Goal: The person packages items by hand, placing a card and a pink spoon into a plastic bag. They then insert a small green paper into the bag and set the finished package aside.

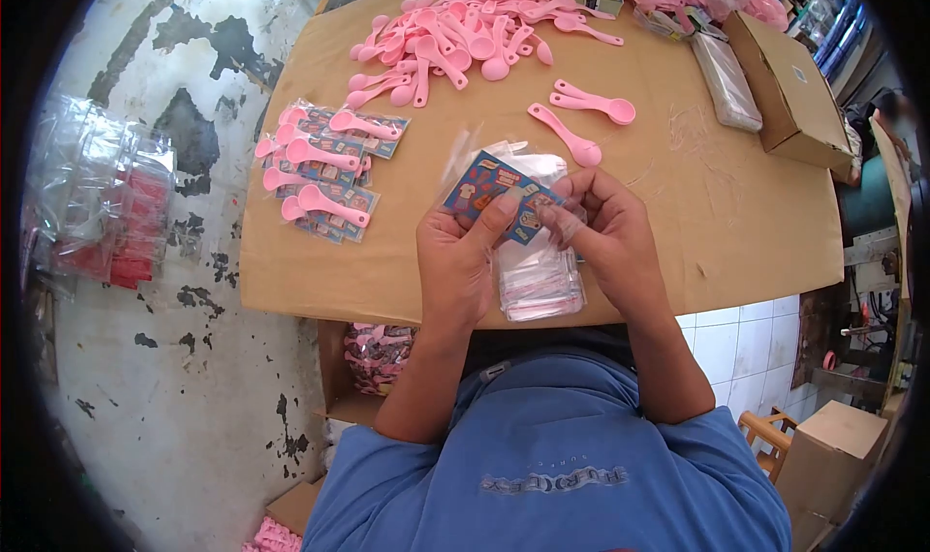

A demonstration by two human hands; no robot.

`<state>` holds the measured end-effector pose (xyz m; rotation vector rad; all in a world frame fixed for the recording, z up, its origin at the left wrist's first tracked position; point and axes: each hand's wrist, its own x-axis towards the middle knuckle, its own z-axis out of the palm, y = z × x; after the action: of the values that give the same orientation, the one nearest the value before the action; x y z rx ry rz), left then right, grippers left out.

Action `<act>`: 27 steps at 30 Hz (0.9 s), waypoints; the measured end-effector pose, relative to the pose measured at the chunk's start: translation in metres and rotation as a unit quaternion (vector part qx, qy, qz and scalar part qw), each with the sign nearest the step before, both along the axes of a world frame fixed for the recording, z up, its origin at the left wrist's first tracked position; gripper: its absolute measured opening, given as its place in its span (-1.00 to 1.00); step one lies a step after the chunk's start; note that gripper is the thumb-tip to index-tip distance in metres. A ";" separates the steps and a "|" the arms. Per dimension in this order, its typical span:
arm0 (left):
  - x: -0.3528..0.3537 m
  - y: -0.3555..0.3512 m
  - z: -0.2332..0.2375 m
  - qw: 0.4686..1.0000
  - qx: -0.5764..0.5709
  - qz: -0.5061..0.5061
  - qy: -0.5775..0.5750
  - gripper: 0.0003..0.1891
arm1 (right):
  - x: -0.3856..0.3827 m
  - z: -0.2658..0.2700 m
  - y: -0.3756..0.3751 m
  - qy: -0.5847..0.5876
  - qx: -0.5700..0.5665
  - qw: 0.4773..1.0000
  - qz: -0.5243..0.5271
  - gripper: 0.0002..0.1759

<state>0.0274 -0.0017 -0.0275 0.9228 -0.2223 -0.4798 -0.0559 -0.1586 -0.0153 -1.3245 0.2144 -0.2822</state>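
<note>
Head view: holds a blue printed card (502, 198) tilted at the centre of the frame, clasped in the left grip (453, 261) with the thumb pressed across its face. Pinches thin clear plastic at the card's right end with the thumb and fingers of the right grip (612, 230); cannot tell whether that plastic encloses the card. Shows a stack of clear bags (541, 295) just below the card, near the front edge of the tabletop (446, 165). Has three loose pink spoons (567, 136) above the right grip, with two of them overlapping. Shows a large heap of pink spoons (465, 31) at the top centre, and at centre left a group of overlapping blue cards in clear wrapping (360, 201) with more pink spoons on top. Includes a clear-wrapped bundle (727, 82) at upper right, just beside an open cardboard box (796, 92).
</note>
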 end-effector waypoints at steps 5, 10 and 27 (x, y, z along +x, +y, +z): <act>-0.001 -0.004 0.002 1.000 0.003 -0.008 -0.027 -0.41 | 0.009 0.001 0.013 -0.010 -0.004 1.000 -0.024 -0.79; -0.003 -0.009 0.022 0.991 -0.134 0.018 0.014 -0.31 | 0.000 -0.004 0.019 0.016 0.012 1.000 0.019 -0.76; -0.009 -0.008 0.015 0.971 -0.235 -0.019 0.036 -0.41 | 0.008 -0.025 0.043 -0.055 -0.114 0.987 -0.102 -0.61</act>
<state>0.0184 -0.0101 -0.0126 0.4379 -0.2731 -0.4678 -0.0476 -0.1158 -0.0405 -1.5112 0.2298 -0.5651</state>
